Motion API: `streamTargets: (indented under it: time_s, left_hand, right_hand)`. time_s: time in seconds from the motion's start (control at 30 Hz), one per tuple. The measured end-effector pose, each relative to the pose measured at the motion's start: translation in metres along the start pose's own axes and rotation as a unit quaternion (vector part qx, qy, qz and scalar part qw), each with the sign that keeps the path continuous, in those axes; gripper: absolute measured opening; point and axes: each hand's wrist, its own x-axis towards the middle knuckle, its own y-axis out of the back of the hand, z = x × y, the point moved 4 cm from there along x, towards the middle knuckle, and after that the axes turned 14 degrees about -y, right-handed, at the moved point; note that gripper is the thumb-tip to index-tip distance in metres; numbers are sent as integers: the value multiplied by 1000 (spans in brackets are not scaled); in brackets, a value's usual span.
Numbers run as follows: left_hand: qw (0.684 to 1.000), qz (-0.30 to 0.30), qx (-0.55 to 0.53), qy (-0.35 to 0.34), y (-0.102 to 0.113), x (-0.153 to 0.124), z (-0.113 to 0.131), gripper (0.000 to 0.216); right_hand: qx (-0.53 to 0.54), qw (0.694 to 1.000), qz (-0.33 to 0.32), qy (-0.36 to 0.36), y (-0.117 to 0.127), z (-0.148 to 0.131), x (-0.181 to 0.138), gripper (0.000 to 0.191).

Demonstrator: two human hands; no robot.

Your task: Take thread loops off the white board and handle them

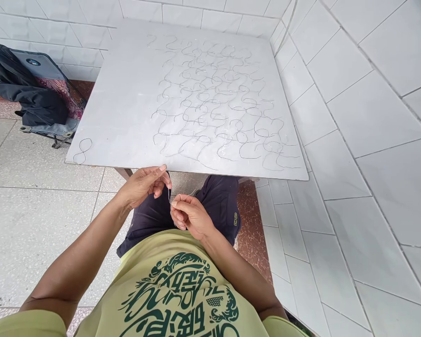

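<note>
We've got a thin strand (169, 193) held near vertical over our lap, short tail kinking off right, between left hand (142, 185) and right hand (189, 216). Left is half-curled, fingers at the strand's top; right is closed to a pinch lower down. White board (105, 135) edge sits just beyond left fingertips, carrying a wavy wire mesh (210, 100) and a separate figure-8 loop (82, 150). Folding chair (38, 65) with black jacket (31, 105) stands left; tiled wall (354, 140) runs right.
</note>
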Motion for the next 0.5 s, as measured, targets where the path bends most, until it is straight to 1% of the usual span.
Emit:
streamTargets:
  time_s: [0.07, 0.13, 0.3, 0.4, 0.5]
  left_hand:
    - [1000, 9, -27, -10, -3, -2, -2, 54]
    - [999, 5, -32, -13, -4, -3, -2, 56]
    - [999, -26, -16, 19, -6, -4, -1, 64]
    - [999, -27, -9, 36, -8, -3, -2, 68]
    - [999, -15, 3, 39, -9, -1, -4, 70]
  right_hand:
    - [-3, 1000, 0, -6, -2, 1, 0, 27]
    - [-2, 1000, -2, -8, -3, 2, 0, 27]
    - [3, 1000, -9, -6, -4, 3, -2, 25]
    - [0, 1000, -5, -5, -4, 4, -1, 27]
    - [-4, 1000, -4, -6, -5, 6, 0, 29]
